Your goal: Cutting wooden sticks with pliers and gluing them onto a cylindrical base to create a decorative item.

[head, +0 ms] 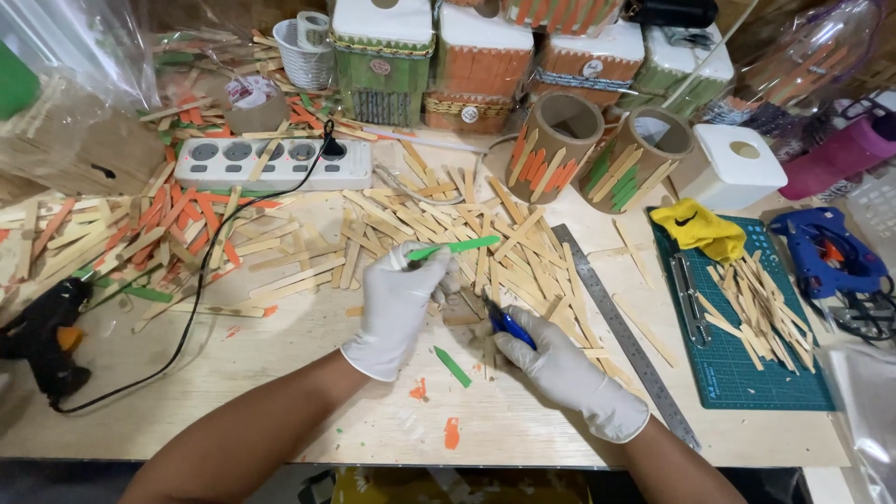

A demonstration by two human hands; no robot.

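Gloved left hand [397, 303] pinching a green stick [457, 247] above a pile of plain sticks [485, 247], gloved right hand [551, 359] closed around blue cutters [507, 324], green offcut [453, 367] on the tabletop [308, 392] between them

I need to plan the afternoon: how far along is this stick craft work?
Done: covered boxes at the back. Partly done: two tubes. In hand: left hand holds a green stick; right hand grips a blue cutter. Left: heaps of loose sticks.
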